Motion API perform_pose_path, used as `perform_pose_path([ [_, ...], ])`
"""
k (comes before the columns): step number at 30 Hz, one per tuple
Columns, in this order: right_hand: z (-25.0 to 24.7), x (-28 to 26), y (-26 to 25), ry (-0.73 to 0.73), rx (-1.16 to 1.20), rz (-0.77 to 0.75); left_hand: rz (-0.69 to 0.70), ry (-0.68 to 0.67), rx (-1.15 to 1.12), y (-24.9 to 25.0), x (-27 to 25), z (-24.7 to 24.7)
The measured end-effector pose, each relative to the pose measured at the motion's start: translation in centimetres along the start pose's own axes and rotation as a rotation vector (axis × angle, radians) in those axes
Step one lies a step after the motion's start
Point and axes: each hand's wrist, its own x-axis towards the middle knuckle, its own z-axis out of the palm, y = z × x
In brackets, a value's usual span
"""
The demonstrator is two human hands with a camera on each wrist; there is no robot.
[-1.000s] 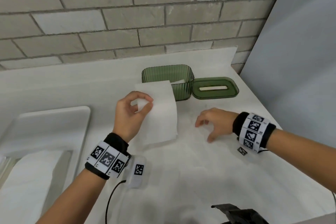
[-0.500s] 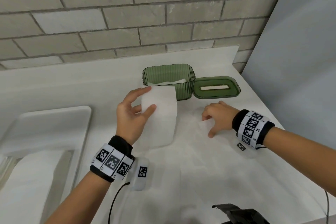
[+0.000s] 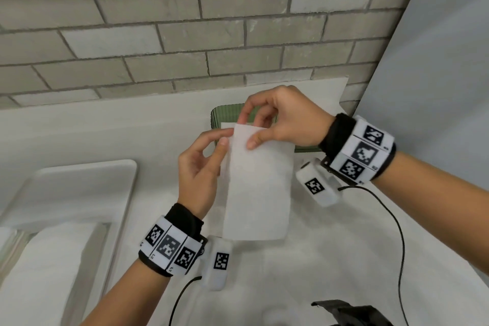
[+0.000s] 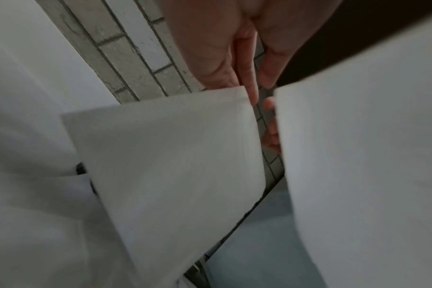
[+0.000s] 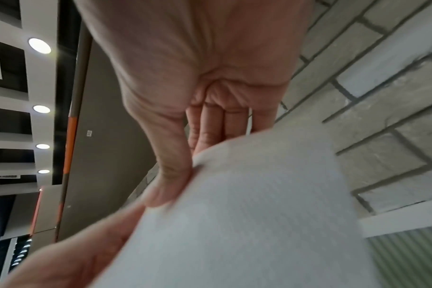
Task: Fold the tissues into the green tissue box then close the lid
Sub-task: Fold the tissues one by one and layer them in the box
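A white tissue [image 3: 258, 188] hangs upright above the counter in front of the green tissue box [image 3: 225, 114]. My hands hide most of the box. My left hand [image 3: 225, 140] pinches the tissue's upper left edge between thumb and fingers. My right hand [image 3: 247, 132] pinches its top edge, thumb on the near face. A strip of the green lid [image 3: 307, 149] shows under my right wrist. In the left wrist view two white sheet surfaces [image 4: 173, 155] hang side by side below the fingers [image 4: 249, 93]. The right wrist view shows the thumb [image 5: 165, 191] on the tissue [image 5: 247, 214] and the box's ribbed wall [image 5: 407, 253].
A white tray [image 3: 79, 180] lies at the left of the white counter [image 3: 330, 259]. A brick wall [image 3: 185, 34] runs behind and a grey panel [image 3: 436, 61] closes the right side. A black cable [image 3: 397, 219] trails from my right wrist. A dark object [image 3: 344, 312] sits at the bottom edge.
My right hand has left the counter and risen to the tissue's top edge. My left hand has lifted the tissue higher, so both hands now hold it in front of the box.
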Motion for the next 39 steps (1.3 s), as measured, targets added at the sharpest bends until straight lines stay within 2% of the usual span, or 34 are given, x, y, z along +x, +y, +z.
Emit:
perform_pose_path([
  [4,1.2,1.2,-0.3,0.055,-0.062,-0.014,-0.043,0.016,-0.024,0.7,-0.7,0.1],
  [9,2.6,2.3,-0.8,0.055,-0.054,-0.050,-0.066,0.071,-0.040,1.3,-1.4,-0.8],
  [12,3.6,2.9,-1.3,0.072,-0.014,-0.060,-0.034,0.077,0.044,1.7,-1.7,-1.9],
  [17,5.5,3.4,-0.5,0.142,0.002,-0.055,0.107,0.155,0.216,2.8,-2.3,-5.8],
  [19,6.7,2.9,0.9,0.040,-0.034,-0.002,0.102,0.208,0.279,2.9,-2.8,-8.1],
  [24,11.9,0.3,4.1,-0.477,-0.292,0.151,-0.038,0.305,0.380,2.1,-4.4,-12.3],
  [26,13.8,-0.7,4.9,-0.567,-0.306,0.197,-0.068,0.313,0.383,2.0,-5.1,-12.6],
  [29,15.5,-1.5,5.4,-0.604,-0.383,0.229,-0.121,0.301,0.315,2.0,-6.1,-12.3],
  [34,16.6,-1.9,5.4,-0.622,-0.511,0.185,-0.173,0.235,0.334,1.4,-7.2,-12.1],
  [39,16.1,-1.5,4.7,-0.555,-0.344,0.172,-0.128,0.229,0.328,1.2,-7.8,-11.8],
])
